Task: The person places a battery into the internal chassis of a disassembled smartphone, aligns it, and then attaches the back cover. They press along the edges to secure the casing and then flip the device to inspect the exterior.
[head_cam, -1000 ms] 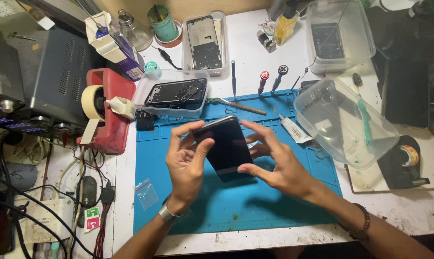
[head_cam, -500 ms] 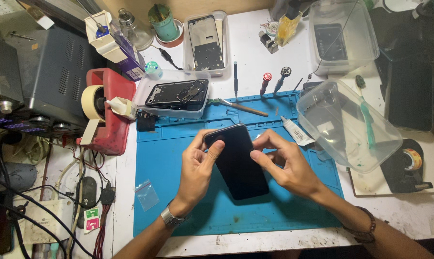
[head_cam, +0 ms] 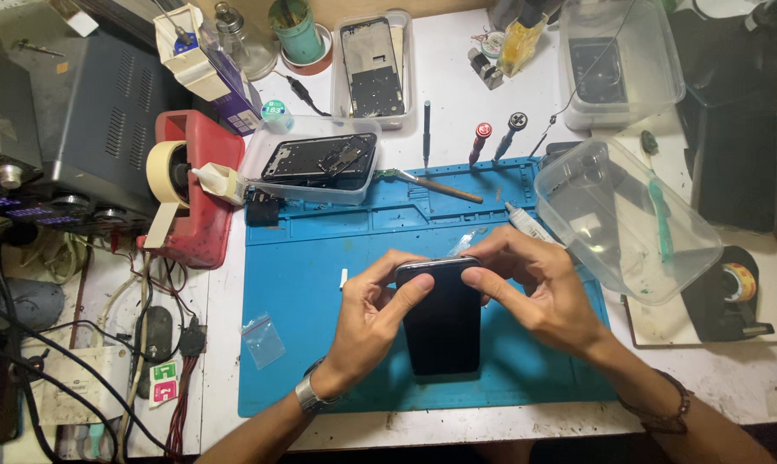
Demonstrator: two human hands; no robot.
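Four clear plastic tubs (head_cam: 627, 219), three screwdrivers (head_cam: 426, 133), two tape rolls (head_cam: 167, 172) and one black phone (head_cam: 443, 320) are counted.

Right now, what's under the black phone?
The blue work mat lies under the phone, which the left hand and right hand grip at its top edge. The mat directly beneath is hidden by the phone.

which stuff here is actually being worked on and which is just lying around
In hand: black phone, gripped at its top edge by left hand and right hand, over the blue mat.

Lying about: tape dispenser, screwdrivers, clear tubs, small bag.
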